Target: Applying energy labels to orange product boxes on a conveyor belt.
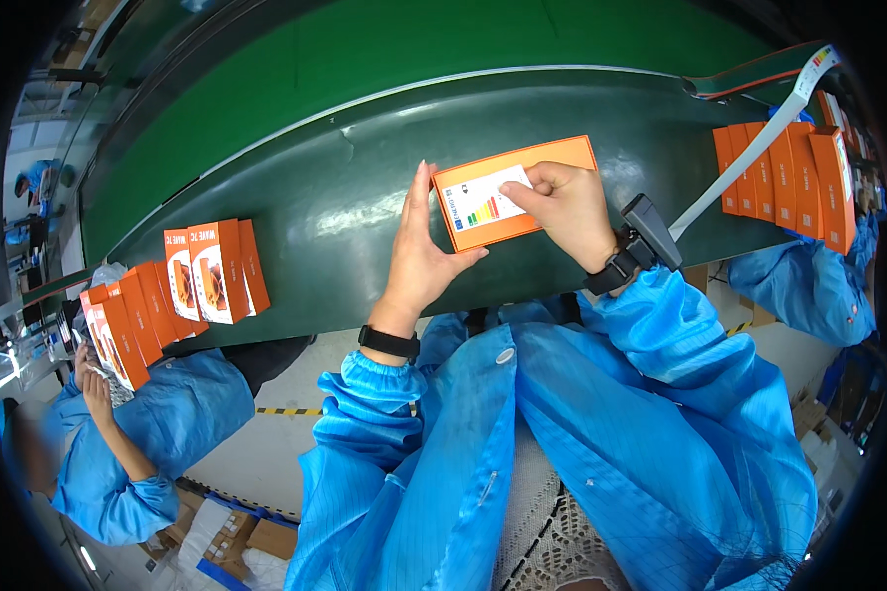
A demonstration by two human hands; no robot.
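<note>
Orange box (503, 229) bears a white label (479, 200) with coloured bars (484, 211).

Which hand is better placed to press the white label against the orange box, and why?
Probably the right hand: its thumb lies on the white label, over the orange box. The left hand is open at the box's left end, off the label.

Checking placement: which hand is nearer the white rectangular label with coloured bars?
Right hand: thumb on the label; left hand is at the left end of the rectangular orange box.
</note>
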